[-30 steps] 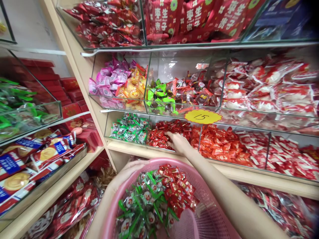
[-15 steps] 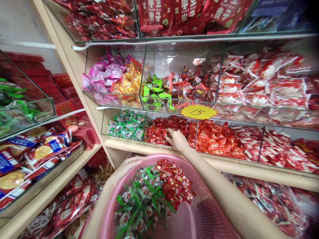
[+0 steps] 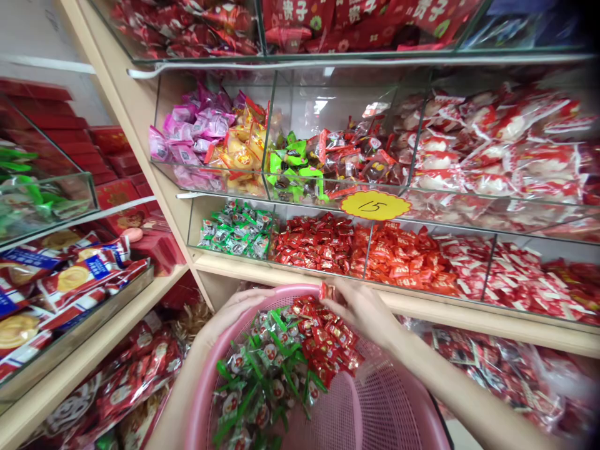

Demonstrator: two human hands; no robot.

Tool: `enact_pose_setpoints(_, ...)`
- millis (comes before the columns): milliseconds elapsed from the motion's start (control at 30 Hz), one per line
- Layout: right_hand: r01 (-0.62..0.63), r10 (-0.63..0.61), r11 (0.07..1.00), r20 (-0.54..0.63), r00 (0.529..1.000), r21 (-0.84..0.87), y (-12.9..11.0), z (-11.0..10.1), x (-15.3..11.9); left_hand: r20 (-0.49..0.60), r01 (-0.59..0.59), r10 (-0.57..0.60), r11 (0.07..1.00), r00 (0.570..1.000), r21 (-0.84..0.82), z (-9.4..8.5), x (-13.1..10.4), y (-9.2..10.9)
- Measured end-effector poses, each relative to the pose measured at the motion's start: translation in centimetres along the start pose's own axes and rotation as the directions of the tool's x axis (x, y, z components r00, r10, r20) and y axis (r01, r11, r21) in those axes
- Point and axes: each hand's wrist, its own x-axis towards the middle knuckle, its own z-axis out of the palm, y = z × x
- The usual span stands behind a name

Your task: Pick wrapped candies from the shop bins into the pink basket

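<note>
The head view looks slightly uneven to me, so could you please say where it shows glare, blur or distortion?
Head view: bright glare spots on the clear bin panels; the right hand is motion-smeared; the yellow scalloped price sign reads clearly; white-and-red packets toward the right edge look stretched and soft; the top right corner goes dark.

A pale wall (image 3: pixel 28 31) and slanting wooden upright (image 3: pixel 126 100) stand at ten o'clock; glass bins (image 3: pixel 300 100) at twelve catch bright reflections; a wooden ledge (image 3: pixel 469 317) runs toward four.

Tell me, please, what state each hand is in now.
Left hand: on the basket rim; grip cannot be told.
Right hand: fingers closed on a red candy.
</note>
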Motion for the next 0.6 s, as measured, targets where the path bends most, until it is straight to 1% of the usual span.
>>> enact_pose_setpoints(100,0.005,0.011,0.990,0.110,0.994,-0.142,-0.1,0.9,-1.8,-0.023,-0.006,0.006,1.000,1.000,-0.014,0.3,-0.3,0.4)
enact_pose_setpoints(200,0.020,0.025,0.968,0.176,0.984,-0.252,-0.6,1.5,-2.5,0.001,-0.027,0.027,0.999,1.000,-0.019,0.3,-0.3,0.5)
enact_pose_setpoints(300,0.036,0.027,0.949,0.195,0.980,-0.314,-1.3,1.7,-2.3,0.023,-0.026,0.027,0.999,0.999,-0.022,0.1,-0.1,0.3)
enact_pose_setpoints(400,0.035,0.040,0.936,0.204,0.978,-0.349,-1.7,2.1,-2.0,0.021,-0.013,0.013,0.999,1.000,-0.032,-0.1,0.1,-0.2)
enact_pose_setpoints(600,0.036,0.052,0.910,0.201,0.978,-0.413,-1.5,3.6,-2.0,0.058,-0.014,0.017,0.999,0.998,-0.046,-0.5,0.5,-0.7)
